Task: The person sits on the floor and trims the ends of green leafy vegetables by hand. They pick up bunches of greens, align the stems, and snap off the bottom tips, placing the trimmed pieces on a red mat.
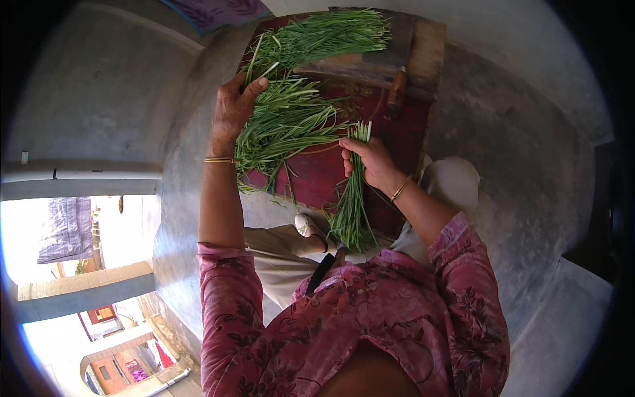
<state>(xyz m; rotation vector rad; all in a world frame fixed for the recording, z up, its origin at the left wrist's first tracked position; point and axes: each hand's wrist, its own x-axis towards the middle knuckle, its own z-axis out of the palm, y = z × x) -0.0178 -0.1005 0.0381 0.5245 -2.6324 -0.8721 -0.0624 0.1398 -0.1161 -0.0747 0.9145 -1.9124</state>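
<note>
Garlic chives or similar long green stalks lie in a loose pile (292,119) on a low red table (317,173). At the pile's upper left, my left hand (238,106) grips a few pale-ended stalks between thumb and fingers. My right hand (369,161) is closed around an upright bundle of green stalks (351,208), pale ends up and leafy ends hanging by the table's near edge. A flatter heap of stalks (337,37) lies at the far side, partly on a wooden board (426,54). A wooden-handled tool (397,89) rests against the board's near edge; its blade cannot be made out clearly.
My feet, one in a light shoe (305,225), are close to the table on the grey floor. A pale rounded object (451,181) stands right of the table. A patterned cloth (218,12) shows at the upper left. A bright opening with hanging cloth (64,231) is at far left.
</note>
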